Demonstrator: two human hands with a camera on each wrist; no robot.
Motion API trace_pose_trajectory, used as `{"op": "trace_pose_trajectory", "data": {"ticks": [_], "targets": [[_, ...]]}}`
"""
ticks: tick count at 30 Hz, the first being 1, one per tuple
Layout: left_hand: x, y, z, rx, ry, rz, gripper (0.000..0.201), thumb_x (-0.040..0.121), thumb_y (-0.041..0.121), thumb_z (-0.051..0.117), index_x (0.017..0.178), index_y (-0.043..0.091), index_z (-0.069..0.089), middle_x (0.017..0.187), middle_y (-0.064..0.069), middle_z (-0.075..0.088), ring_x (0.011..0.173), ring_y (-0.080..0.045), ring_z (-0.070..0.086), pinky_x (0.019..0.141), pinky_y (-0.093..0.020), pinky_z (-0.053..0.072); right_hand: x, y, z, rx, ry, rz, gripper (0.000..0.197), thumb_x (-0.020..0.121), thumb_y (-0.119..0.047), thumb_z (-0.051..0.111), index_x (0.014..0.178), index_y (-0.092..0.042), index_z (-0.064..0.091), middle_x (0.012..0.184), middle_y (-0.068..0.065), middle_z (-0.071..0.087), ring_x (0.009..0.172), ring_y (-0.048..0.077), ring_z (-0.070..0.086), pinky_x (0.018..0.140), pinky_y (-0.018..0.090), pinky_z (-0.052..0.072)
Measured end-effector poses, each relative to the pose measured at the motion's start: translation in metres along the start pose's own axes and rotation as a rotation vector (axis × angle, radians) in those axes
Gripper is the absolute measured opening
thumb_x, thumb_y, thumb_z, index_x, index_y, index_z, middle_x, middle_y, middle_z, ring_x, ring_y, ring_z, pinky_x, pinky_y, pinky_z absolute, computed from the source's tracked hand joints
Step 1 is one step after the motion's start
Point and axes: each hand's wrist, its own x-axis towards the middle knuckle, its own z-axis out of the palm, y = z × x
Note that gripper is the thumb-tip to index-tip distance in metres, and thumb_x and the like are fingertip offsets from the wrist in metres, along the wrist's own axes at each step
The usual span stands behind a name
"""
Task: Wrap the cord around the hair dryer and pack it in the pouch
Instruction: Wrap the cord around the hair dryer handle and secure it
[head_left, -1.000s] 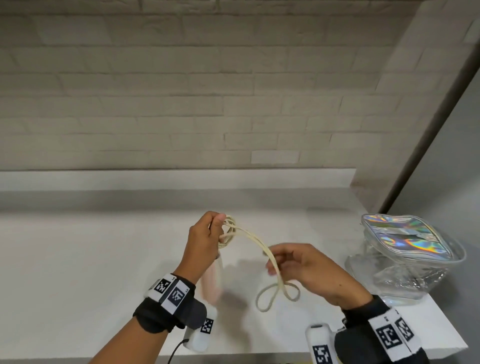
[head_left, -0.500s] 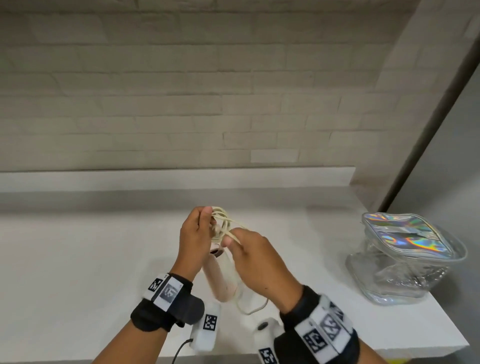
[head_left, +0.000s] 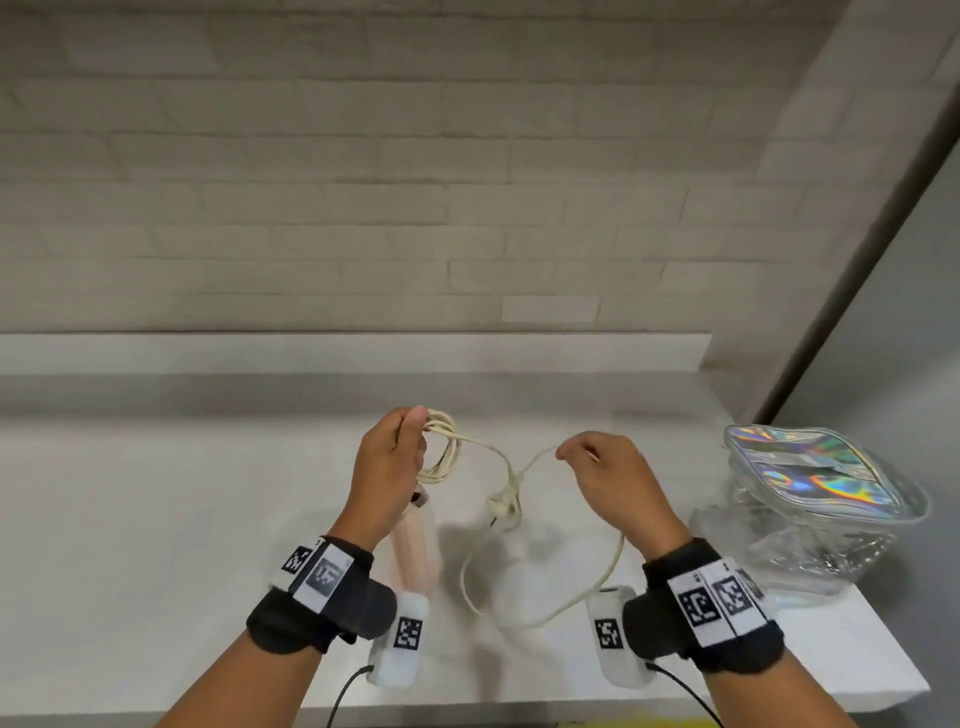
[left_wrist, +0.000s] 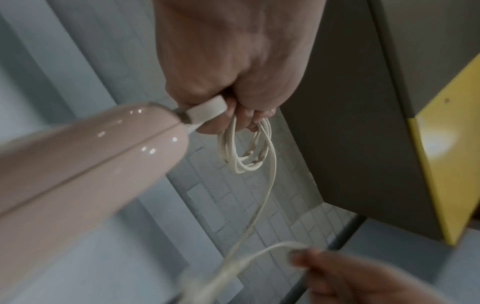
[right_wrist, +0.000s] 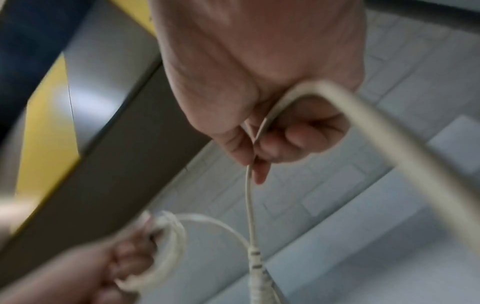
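you've got one glossy pale pink hair dryer (left_wrist: 85, 164), one thin cream cord (head_left: 540, 597) and one clear iridescent pouch (head_left: 826, 499) on the white counter (head_left: 130, 545), pouch over at 3 o'clock. your left hand (head_left: 384, 478) is curled round the coiled loops and the dryer's end, dryer hanging toward 6 o'clock. your right hand (head_left: 613, 478) pinches the cord; slack droops between.
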Motion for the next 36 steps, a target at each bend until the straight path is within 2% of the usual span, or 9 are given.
{"op": "trace_pose_trajectory", "data": {"ticks": [4,7,9,12,18,22,28,34,36], "targets": [[-0.003,0.014,0.008,0.014,-0.016,0.04,0.03,0.1,0.033,0.044,0.083,0.019,0.064,0.063,-0.001,0.042,0.051,-0.01,0.034,0.045,-0.022,0.031,0.014,0.017,0.018,-0.257,-0.032,0.031,0.028,0.096,-0.012,0.044,0.115,-0.017,0.065,0.124,0.003,0.063,0.11,0.019,0.059,0.087,0.021,0.041],[-0.007,0.017,0.018,-0.006,-0.029,0.012,0.032,0.1,0.034,0.045,0.08,0.017,0.063,0.062,-0.001,0.042,0.049,-0.009,0.034,0.04,-0.021,0.031,0.011,0.002,0.03,-0.137,-0.081,-0.171,0.034,0.098,-0.017,0.048,0.131,-0.017,0.055,0.13,-0.004,0.056,0.119,0.012,0.052,0.096,0.016,0.034],[-0.009,0.016,0.022,0.019,-0.018,0.026,0.033,0.1,0.035,0.046,0.081,0.013,0.062,0.061,0.0,0.043,0.048,-0.01,0.035,0.04,-0.021,0.032,0.007,-0.012,0.038,0.026,-0.191,-0.189,0.03,0.1,-0.021,0.044,0.124,-0.018,0.06,0.112,-0.007,0.066,0.106,0.006,0.059,0.093,0.021,0.041],[-0.006,0.009,0.022,0.084,0.025,0.057,0.031,0.099,0.035,0.047,0.085,0.013,0.065,0.06,0.004,0.047,0.051,-0.011,0.04,0.049,-0.025,0.035,-0.001,-0.025,0.035,0.147,-0.242,-0.215,0.027,0.1,-0.028,0.046,0.094,-0.012,0.067,0.063,-0.008,0.054,0.058,0.004,0.048,0.063,0.024,0.041],[-0.022,0.009,0.023,0.264,-0.18,0.199,0.023,0.099,0.037,0.045,0.099,0.025,0.065,0.056,0.012,0.05,0.051,-0.002,0.044,0.053,-0.02,0.039,0.016,-0.044,0.005,-0.108,-0.013,-0.545,0.018,0.098,-0.024,0.05,0.1,-0.014,0.065,0.095,-0.002,0.063,0.086,0.015,0.058,0.078,0.028,0.046],[-0.029,0.028,0.025,0.157,-0.334,0.159,0.025,0.098,0.038,0.046,0.098,0.023,0.066,0.052,0.015,0.044,0.048,-0.005,0.036,0.047,-0.017,0.034,0.034,-0.049,0.006,0.121,0.015,-0.43,0.009,0.095,-0.019,0.057,0.095,-0.018,0.065,0.086,-0.011,0.063,0.077,0.002,0.058,0.073,0.016,0.046],[-0.038,0.044,0.034,-0.097,-0.305,0.018,0.019,0.096,0.022,0.055,0.095,0.005,0.065,0.047,0.012,0.033,0.041,-0.007,0.025,0.038,-0.016,0.024,0.032,-0.032,0.033,0.546,-0.151,-0.158,0.008,0.091,-0.008,0.061,0.093,-0.007,0.068,0.079,-0.001,0.065,0.067,0.004,0.058,0.065,0.018,0.047],[-0.036,0.042,0.033,-0.136,-0.178,-0.046,0.023,0.097,0.031,0.053,0.088,0.012,0.064,0.047,0.012,0.037,0.041,-0.007,0.028,0.038,-0.018,0.024,0.003,-0.019,0.039,0.707,-0.39,0.04,0.041,0.102,-0.038,0.04,0.107,-0.011,0.071,0.105,0.007,0.074,0.101,0.02,0.068,0.091,0.031,0.051],[-0.035,0.044,0.034,-0.139,-0.16,-0.053,0.022,0.098,0.028,0.052,0.089,0.011,0.062,0.044,0.015,0.043,0.037,-0.003,0.037,0.037,-0.015,0.031,-0.003,-0.02,0.04,0.632,-0.428,-0.043,0.034,0.098,-0.032,0.049,0.107,-0.007,0.069,0.108,0.013,0.072,0.103,0.029,0.067,0.095,0.037,0.05]]}}
